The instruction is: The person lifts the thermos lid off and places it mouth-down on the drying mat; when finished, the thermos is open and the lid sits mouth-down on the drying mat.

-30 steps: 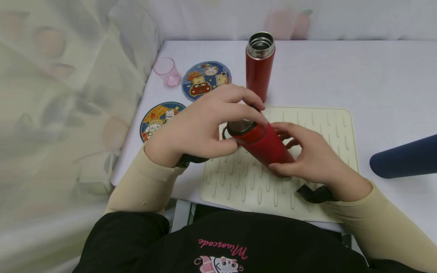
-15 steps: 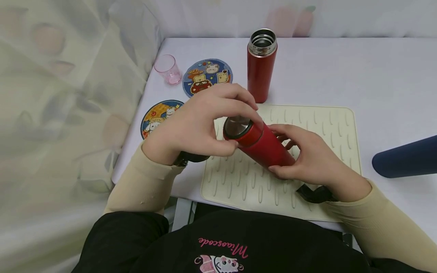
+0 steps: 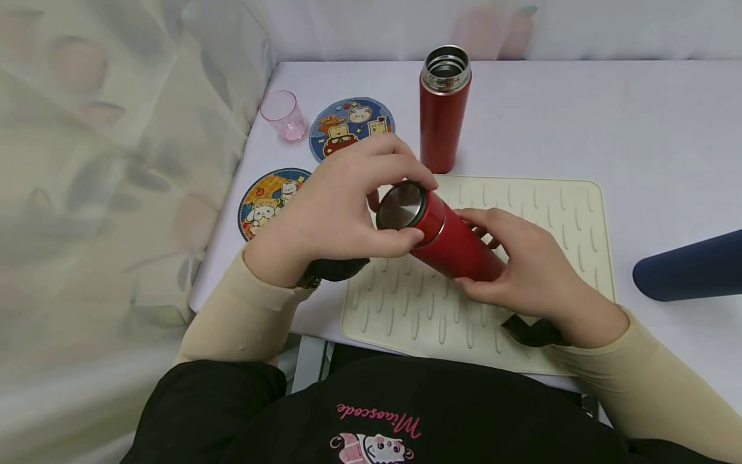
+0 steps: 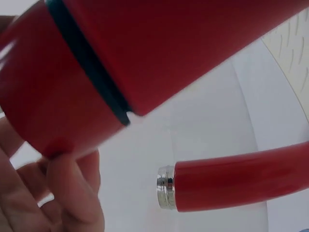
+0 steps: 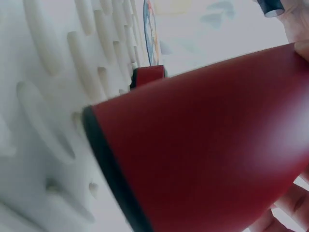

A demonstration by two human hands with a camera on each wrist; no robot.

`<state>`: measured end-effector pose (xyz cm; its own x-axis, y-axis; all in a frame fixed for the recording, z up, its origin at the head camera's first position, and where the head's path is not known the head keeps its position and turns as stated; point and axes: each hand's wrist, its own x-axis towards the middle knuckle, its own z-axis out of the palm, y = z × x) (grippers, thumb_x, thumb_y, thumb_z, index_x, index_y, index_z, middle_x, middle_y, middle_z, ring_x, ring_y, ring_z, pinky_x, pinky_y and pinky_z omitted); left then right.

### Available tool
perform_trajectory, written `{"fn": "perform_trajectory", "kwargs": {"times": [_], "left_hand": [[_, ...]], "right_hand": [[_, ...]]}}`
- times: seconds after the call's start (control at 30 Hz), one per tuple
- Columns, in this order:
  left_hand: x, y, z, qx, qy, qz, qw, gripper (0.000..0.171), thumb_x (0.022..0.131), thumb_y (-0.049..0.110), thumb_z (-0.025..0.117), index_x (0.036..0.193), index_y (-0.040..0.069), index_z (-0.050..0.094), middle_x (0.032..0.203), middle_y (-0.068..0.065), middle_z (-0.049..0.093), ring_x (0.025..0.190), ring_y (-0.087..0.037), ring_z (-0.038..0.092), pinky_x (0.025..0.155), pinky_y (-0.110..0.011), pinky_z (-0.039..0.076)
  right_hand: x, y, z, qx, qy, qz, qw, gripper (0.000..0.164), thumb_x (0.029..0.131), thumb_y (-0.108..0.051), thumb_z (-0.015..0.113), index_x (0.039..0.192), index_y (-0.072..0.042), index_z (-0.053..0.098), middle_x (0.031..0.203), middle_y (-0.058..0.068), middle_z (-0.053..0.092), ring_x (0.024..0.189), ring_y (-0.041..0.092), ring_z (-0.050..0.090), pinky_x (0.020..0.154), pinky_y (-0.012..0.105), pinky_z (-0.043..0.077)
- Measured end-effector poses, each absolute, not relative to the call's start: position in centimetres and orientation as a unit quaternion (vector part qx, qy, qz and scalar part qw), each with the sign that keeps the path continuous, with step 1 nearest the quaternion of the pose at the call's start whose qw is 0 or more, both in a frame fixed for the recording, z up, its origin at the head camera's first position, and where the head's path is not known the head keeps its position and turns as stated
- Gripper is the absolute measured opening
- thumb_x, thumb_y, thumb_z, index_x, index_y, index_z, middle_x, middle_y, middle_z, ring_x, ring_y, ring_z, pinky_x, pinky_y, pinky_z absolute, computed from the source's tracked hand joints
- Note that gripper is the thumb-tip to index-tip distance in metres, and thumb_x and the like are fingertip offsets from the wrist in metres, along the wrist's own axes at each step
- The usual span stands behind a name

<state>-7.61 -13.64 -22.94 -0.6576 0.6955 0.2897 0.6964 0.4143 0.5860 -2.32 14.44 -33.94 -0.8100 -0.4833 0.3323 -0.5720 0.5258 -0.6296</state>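
Note:
Both hands are on a red thermos, tilted over the cream mat with its silver-topped lid toward the upper left. My left hand pinches the lid, thumb on the near side and fingers round the far side. In the left wrist view, a dark band separates lid and body. My right hand grips the lower body, its fingers partly hidden behind it. The right wrist view shows the thermos's dark base edge close over the mat. A second red thermos stands upright behind, its steel mouth uncovered.
A ribbed cream mat lies under the hands. Two round cartoon coasters, one blue and one orange and blue, are at the left with a pink glass. At the right edge lies a dark blue bottle.
My left hand's fingers and thumb have shifted round the lid. A small ring beside the lid has gone out of sight. My right hand keeps its hold on the body.

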Motion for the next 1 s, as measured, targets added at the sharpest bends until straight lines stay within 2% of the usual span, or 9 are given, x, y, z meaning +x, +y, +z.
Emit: {"fn": "perform_trajectory", "kwargs": {"times": [0.27,0.4,0.53,0.6,0.67,0.73,0.8,0.9,1.0], "left_hand": [[-6.6,-12.6,-22.9,-0.309,-0.908,-0.282,0.025,0.037,0.09,0.044,0.084,0.112,0.015,0.078,0.106,0.0,0.072,0.092,-0.013,0.063,0.076,-0.034,0.055],[-6.6,-12.5,-22.7,-0.293,-0.926,-0.237,0.02,0.048,0.093,0.056,0.082,0.119,0.016,0.077,0.108,0.002,0.074,0.095,-0.015,0.065,0.079,-0.036,0.055],[-7.0,-13.3,-22.7,-0.375,-0.892,-0.254,0.015,0.069,0.091,0.055,0.087,0.145,0.015,0.07,0.142,-0.002,0.069,0.131,-0.018,0.062,0.106,-0.041,0.054],[-7.3,-13.9,-22.5,-0.441,-0.857,-0.267,-0.01,0.073,0.092,0.043,0.09,0.154,0.013,0.064,0.161,-0.006,0.058,0.151,-0.021,0.051,0.122,-0.043,0.045],[-7.4,-14.2,-22.4,-0.495,-0.824,-0.273,-0.044,0.073,0.094,0.028,0.09,0.159,0.011,0.06,0.171,-0.01,0.048,0.161,-0.024,0.041,0.13,-0.044,0.037],[-7.5,-14.4,-22.3,-0.522,-0.808,-0.265,-0.065,0.067,0.097,0.014,0.086,0.159,0.012,0.06,0.174,-0.011,0.045,0.164,-0.025,0.038,0.131,-0.044,0.037],[-7.5,-14.5,-22.3,-0.531,-0.805,-0.257,-0.066,0.059,0.098,0.004,0.081,0.154,0.011,0.065,0.171,-0.012,0.05,0.16,-0.027,0.044,0.127,-0.043,0.043],[-7.5,-14.6,-22.2,-0.523,-0.81,-0.255,-0.068,0.048,0.098,0.001,0.079,0.145,0.011,0.071,0.163,-0.011,0.058,0.146,-0.026,0.056,0.112,-0.04,0.056],[-7.5,-14.6,-22.1,-0.503,-0.824,-0.247,-0.078,0.045,0.096,0.008,0.085,0.139,0.013,0.074,0.155,-0.008,0.064,0.134,-0.022,0.06,0.102,-0.039,0.059]], "right_hand": [[-2.3,14.5,-34.8,0.311,-0.872,0.343,0.157,0.082,0.072,-0.016,0.096,0.147,-0.005,0.064,0.126,0.016,0.076,0.106,0.034,0.071,0.085,0.055,0.063],[-2.4,14.6,-35.0,0.304,-0.873,0.347,0.16,0.083,0.07,-0.015,0.097,0.146,-0.005,0.064,0.126,0.016,0.076,0.106,0.033,0.072,0.084,0.054,0.062],[-2.6,14.7,-34.9,0.297,-0.871,0.363,0.146,0.084,0.07,-0.014,0.098,0.146,-0.005,0.064,0.124,0.014,0.076,0.105,0.03,0.073,0.078,0.051,0.064],[-2.6,14.7,-34.9,0.297,-0.869,0.368,0.144,0.084,0.07,-0.013,0.098,0.146,-0.004,0.063,0.124,0.015,0.076,0.106,0.031,0.074,0.076,0.051,0.065],[-2.7,14.8,-34.9,0.297,-0.869,0.37,0.143,0.084,0.071,-0.013,0.098,0.146,-0.002,0.062,0.124,0.017,0.075,0.107,0.032,0.074,0.077,0.052,0.065],[-2.7,14.9,-34.9,0.295,-0.87,0.369,0.143,0.083,0.071,-0.012,0.098,0.145,-0.002,0.063,0.124,0.017,0.075,0.107,0.032,0.074,0.078,0.052,0.065],[-2.6,15.0,-34.9,0.295,-0.871,0.366,0.144,0.084,0.07,-0.012,0.098,0.145,-0.002,0.063,0.124,0.017,0.075,0.106,0.032,0.073,0.078,0.053,0.065],[-2.6,15.0,-35.0,0.3,-0.872,0.358,0.148,0.084,0.07,-0.013,0.098,0.146,-0.004,0.064,0.125,0.016,0.076,0.107,0.033,0.072,0.082,0.055,0.064],[-2.6,14.9,-35.3,0.306,-0.873,0.347,0.154,0.082,0.071,-0.015,0.098,0.146,-0.006,0.066,0.125,0.016,0.076,0.109,0.035,0.072,0.085,0.056,0.063]]}}
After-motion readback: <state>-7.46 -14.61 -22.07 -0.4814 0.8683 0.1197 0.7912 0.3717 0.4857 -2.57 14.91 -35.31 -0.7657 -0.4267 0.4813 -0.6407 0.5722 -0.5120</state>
